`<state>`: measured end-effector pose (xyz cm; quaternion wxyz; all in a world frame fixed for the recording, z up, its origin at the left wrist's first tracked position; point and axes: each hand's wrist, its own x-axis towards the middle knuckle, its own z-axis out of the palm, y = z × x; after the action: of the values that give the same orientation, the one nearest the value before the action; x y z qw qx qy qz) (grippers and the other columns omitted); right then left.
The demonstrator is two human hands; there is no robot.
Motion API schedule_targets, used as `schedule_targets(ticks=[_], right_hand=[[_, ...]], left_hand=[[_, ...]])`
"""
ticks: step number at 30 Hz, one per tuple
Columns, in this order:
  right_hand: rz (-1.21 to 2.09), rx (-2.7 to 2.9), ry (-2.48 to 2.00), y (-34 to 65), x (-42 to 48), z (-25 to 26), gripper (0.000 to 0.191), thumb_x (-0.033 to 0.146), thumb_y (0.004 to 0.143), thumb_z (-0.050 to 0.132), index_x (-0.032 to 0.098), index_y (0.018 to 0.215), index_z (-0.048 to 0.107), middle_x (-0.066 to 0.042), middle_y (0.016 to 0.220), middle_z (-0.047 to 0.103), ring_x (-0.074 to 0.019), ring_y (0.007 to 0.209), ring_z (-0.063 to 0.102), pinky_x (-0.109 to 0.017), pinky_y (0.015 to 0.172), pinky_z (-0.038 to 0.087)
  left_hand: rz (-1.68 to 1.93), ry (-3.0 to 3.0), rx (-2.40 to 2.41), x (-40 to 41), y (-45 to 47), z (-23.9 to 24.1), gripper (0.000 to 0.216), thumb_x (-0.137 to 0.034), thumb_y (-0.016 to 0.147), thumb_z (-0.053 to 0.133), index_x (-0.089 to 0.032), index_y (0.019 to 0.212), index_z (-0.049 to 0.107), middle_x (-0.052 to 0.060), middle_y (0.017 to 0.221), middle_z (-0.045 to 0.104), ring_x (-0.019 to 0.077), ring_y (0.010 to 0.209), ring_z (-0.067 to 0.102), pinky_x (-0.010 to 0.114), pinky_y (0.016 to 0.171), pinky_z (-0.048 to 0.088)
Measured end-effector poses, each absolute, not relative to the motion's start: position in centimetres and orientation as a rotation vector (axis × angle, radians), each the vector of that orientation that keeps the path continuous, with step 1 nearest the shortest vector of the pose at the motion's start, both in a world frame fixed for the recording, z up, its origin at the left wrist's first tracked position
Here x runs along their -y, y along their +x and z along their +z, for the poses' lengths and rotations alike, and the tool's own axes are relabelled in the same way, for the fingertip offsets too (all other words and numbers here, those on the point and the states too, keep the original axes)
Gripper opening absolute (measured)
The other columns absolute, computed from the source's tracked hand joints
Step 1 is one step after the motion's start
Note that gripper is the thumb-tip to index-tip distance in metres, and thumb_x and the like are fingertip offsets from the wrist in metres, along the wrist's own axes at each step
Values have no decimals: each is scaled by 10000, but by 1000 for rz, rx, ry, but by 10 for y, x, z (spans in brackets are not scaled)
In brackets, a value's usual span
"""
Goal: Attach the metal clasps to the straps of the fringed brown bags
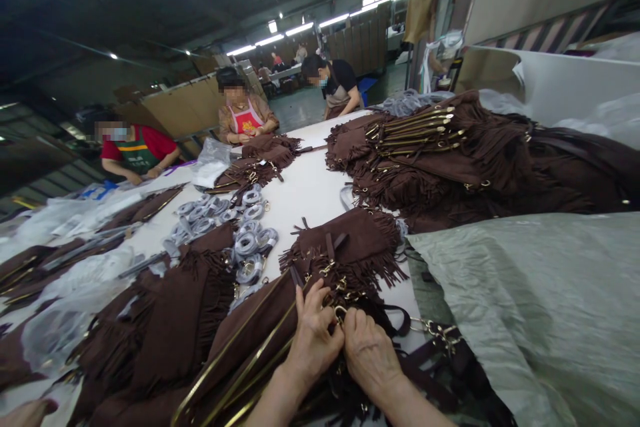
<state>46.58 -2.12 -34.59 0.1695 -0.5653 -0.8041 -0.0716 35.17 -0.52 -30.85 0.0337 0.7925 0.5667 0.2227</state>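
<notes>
My left hand (314, 328) and my right hand (369, 350) meet at the front middle of the table, fingers pinched together. Between their fingertips shows a curved gold metal ring (341, 310); whether it belongs to a clasp is hidden. Under and beside my hands lie dark brown bags (250, 323) with long gold frame edges. Just beyond is a fringed brown bag (345, 240) with a short strap and gold clasps (327, 269). To the right of my right hand, dark straps with gold swivel clasps (447, 337) lie in a bundle.
Fringed brown bags (430, 167) are heaped at right, behind a pale green sheet (530, 307). Wrapped strap coils (247, 240) and clear plastic bags (65, 327) lie left on the white table (305, 183). Several people work beyond; another person's hand (30, 412) shows at lower left.
</notes>
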Motion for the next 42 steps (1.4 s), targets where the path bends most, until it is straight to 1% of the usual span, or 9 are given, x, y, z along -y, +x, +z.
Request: schedule_targets(ticks=[13, 18, 21, 25, 29, 31, 34, 38, 42], right_hand=[[-204, 2257, -1579, 465, 23, -346, 116, 74, 773, 381, 169, 749, 442, -55, 618, 497, -190, 509, 488, -279, 453, 334], [-87, 2314, -1510, 466, 28, -346, 201, -7, 676, 431, 175, 762, 442, -54, 645, 534, -185, 547, 511, -265, 479, 346], [176, 2342, -1494, 475, 26, -340, 213, -12, 695, 410, 179, 778, 451, -57, 696, 573, -185, 587, 548, -262, 504, 357], [983, 2032, -1408, 497, 10, -328, 81, 117, 791, 415, 191, 800, 444, 25, 644, 551, -125, 587, 539, -221, 523, 344], [1805, 1410, -1217, 512, -7, -312, 124, 170, 682, 539, 202, 712, 424, 129, 438, 372, -56, 362, 340, -168, 373, 216], [2080, 1037, -1080, 511, -16, -303, 185, 161, 624, 592, 194, 724, 440, 129, 409, 411, -44, 314, 311, -153, 331, 191], [2196, 682, -914, 505, -32, -294, 226, 123, 588, 609, 156, 774, 484, 27, 532, 582, -65, 402, 477, -138, 357, 296], [2109, 482, -889, 495, -49, -299, 70, 208, 738, 495, 139, 729, 489, -70, 699, 635, -99, 635, 606, -173, 558, 455], [2000, 385, -968, 491, -53, -323, 199, 297, 808, 442, 140, 694, 488, -87, 679, 626, -110, 590, 602, -220, 606, 481]], left_hand=[[648, 2509, -1715, 7, 349, -315, 156, -36, 615, 469, -157, 542, 536, 127, 1072, 562, 310, 1145, 435, 669, 952, 187], [617, 2471, -1723, 4, 347, -308, 166, -25, 619, 464, -155, 548, 539, 123, 1062, 574, 301, 1137, 444, 665, 946, 207], [549, 2480, -1648, 3, 345, -302, 141, -56, 641, 475, -164, 587, 547, 104, 1088, 574, 291, 1159, 425, 665, 958, 169], [543, 2433, -1631, 5, 344, -297, 105, -83, 647, 501, -176, 623, 543, 74, 1089, 580, 278, 1182, 403, 652, 976, 137], [576, 2436, -1556, 9, 339, -298, 84, -112, 650, 545, -186, 687, 554, 71, 1088, 582, 277, 1179, 407, 637, 989, 150], [584, 2454, -1504, 13, 332, -300, 133, -140, 666, 565, -190, 788, 554, 88, 1130, 558, 269, 1181, 406, 616, 1005, 169], [607, 2477, -1473, 18, 322, -306, 275, -177, 682, 581, -172, 946, 501, 126, 1168, 530, 259, 1181, 407, 577, 1014, 238], [734, 2584, -1525, 22, 324, -311, 254, -145, 751, 478, -148, 1006, 479, 147, 1201, 499, 245, 1191, 391, 506, 992, 334], [598, 2820, -1313, 20, 341, -309, 213, -136, 778, 434, -183, 952, 547, 60, 1089, 581, 203, 1138, 430, 505, 1057, 179]])
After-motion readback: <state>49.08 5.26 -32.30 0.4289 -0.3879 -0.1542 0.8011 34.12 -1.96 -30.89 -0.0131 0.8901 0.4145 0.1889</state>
